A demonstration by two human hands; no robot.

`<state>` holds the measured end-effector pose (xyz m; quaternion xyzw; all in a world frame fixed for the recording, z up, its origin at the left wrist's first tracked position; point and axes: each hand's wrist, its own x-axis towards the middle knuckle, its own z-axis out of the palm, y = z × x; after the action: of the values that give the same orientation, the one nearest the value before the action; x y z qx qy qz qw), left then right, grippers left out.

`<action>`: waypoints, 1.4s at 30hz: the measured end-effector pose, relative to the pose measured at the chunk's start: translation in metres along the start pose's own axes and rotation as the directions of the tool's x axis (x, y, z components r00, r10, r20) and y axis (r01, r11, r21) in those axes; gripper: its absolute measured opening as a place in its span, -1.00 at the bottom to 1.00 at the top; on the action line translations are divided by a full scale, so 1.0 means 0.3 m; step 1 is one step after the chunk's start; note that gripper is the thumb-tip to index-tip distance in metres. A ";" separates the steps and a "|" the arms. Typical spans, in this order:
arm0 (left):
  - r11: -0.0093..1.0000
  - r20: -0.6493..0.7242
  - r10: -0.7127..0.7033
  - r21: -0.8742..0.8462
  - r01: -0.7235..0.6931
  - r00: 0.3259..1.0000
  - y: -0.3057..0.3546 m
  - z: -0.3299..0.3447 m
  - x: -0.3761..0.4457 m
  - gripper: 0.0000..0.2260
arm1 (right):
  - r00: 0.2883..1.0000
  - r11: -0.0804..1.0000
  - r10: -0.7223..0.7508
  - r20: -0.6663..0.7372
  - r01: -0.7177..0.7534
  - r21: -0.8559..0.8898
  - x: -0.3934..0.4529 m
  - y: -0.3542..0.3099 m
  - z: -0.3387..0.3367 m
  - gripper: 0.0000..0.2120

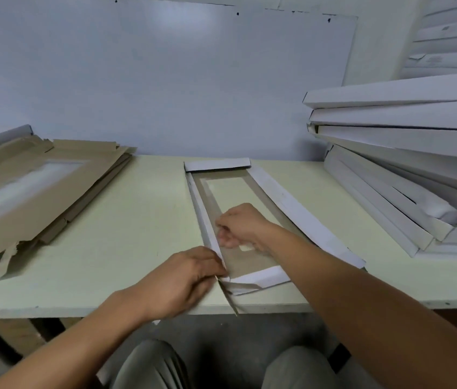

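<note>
Two hands work on a flat cardboard blank [250, 261], white outside and brown inside with a window cut through it. It lies on the tabletop [137, 220] right of the middle, its near end close to the front edge. We see the left hand [185, 279] pinching the blank's near left corner, where a thin brown strip sticks out past the front edge. The right hand [240, 224] reaches across the blank, fingers curled round its raised left flap. A brown stack [39, 186] of similar blanks lies at the left edge; white boxes [404, 136] are piled at the right edge.
</note>
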<state>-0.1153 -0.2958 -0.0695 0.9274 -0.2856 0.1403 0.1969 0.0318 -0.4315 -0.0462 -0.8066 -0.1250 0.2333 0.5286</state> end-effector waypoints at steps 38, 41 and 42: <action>0.973 0.053 -0.229 -0.003 0.230 0.972 0.025 -0.019 -0.006 -0.67 | 0.530 0.125 -0.797 0.289 0.613 -0.780 -0.538 0.331 -0.060 -0.78; 0.970 0.045 -0.188 0.166 0.178 0.981 0.062 0.041 0.021 -0.72 | 0.599 0.158 -0.717 0.356 0.638 -0.753 -0.552 0.283 -0.063 -0.72; 0.962 0.047 -0.177 0.218 0.163 0.983 0.072 0.060 0.030 -0.72 | 0.635 0.195 -0.671 0.382 0.649 -0.735 -0.552 0.261 -0.077 -0.66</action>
<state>-0.1181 -0.3245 -0.0758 0.9683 -0.1946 0.1218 0.0982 -0.1025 -0.5563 -0.0693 -0.8208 -0.5442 -0.1135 0.1313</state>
